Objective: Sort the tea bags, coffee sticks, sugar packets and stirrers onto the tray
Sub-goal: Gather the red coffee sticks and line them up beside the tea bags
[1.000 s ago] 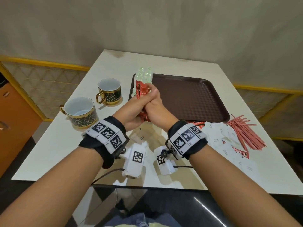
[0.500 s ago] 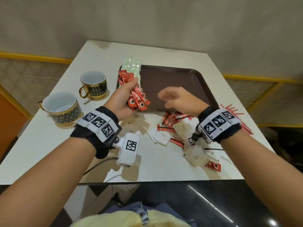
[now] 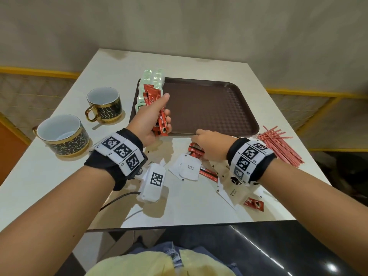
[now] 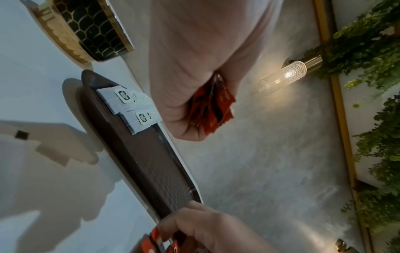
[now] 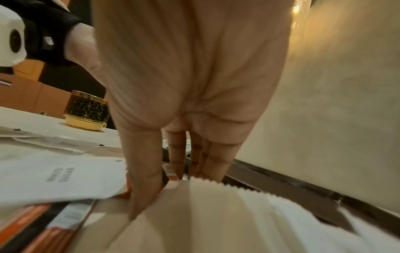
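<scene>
Low in the frame, sugar packets (image 3: 188,168) and loose coffee sticks (image 3: 196,151) litter the table (image 3: 49,186). My right hand (image 3: 211,145), half a second ago hovering above them, has dropped onto that pile and pinches a red stick, so collecting goes on. At centre left my left hand (image 3: 153,118) stays clenched around a bundle of sticks (image 3: 160,120). Farther up, the brown tray (image 3: 209,106) holds only tea bags (image 3: 151,80) along its left edge; stirrers (image 3: 278,146) lie at right, two cups (image 3: 63,134) at left.

Two white sugar packets (image 3: 188,167) read "WHITE SUGAR". A red coffee stick (image 3: 255,204) on the counter (image 3: 59,182) shows "FE".
</scene>
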The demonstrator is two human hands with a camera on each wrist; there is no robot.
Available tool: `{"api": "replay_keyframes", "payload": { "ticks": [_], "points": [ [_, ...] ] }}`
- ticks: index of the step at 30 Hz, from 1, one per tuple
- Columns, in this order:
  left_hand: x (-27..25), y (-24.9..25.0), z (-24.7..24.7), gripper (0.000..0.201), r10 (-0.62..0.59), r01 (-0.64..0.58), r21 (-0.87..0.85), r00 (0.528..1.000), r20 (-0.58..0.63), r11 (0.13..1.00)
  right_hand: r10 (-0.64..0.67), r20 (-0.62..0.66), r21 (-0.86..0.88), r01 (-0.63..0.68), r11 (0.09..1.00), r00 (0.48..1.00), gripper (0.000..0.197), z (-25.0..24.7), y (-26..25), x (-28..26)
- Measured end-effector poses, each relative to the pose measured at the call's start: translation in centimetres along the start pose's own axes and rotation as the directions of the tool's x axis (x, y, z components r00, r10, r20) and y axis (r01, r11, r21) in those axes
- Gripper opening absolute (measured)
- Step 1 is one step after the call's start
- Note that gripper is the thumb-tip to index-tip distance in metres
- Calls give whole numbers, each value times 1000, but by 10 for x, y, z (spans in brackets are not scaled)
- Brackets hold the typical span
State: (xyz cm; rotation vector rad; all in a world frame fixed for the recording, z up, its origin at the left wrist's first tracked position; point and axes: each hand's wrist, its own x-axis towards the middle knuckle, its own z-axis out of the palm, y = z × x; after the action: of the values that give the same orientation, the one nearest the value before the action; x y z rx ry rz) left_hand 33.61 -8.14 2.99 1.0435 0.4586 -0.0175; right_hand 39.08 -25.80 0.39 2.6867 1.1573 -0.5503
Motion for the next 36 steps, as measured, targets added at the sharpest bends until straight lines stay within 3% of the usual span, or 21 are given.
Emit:
{"api": "replay_keyframes", "payload": {
  "ticks": [5,7,11,16,20,23,26,30,33,36],
  "points": [
    [1,1,-1,22,14,-13,35,1000,-3,999,-84,-19,-86,82,993,996,31,-3,0,5],
    [0,2,-1,20,23,-23,54,1000,-12,998,-111,-15,-143,108,984,994,21,-1,0,9],
    [-2,3,-3,16,62,-60,92,998,-18,994,-130,34,-136,133,982,991,27,-3,0,12],
    [-4,4,-13,14,140,-132,149,989,-48,980,-133,14,-117,134,984,991,17,-4,-7,17],
    [-4,6,-20,28,115,-83,248,986,-117,965,-101,-3,35,101,994,995,20,-13,-8,21],
    [-4,7,-23,41,156,-97,316,973,-169,944,-99,-149,230,131,964,984,17,-24,-4,23],
    [-5,4,-23,52,233,-149,350,949,-214,925,-45,-355,482,224,847,934,11,-42,-3,16],
    [-10,5,-14,86,260,-210,307,956,-133,928,-75,-453,770,432,469,888,20,-54,-18,9],
    [-14,8,-2,75,258,-244,250,966,-28,937,-87,-461,835,465,294,883,20,-47,-34,13],
    [-16,8,4,55,241,-238,168,970,-1,957,26,-464,872,451,192,885,20,-44,-42,17]
  ]
}}
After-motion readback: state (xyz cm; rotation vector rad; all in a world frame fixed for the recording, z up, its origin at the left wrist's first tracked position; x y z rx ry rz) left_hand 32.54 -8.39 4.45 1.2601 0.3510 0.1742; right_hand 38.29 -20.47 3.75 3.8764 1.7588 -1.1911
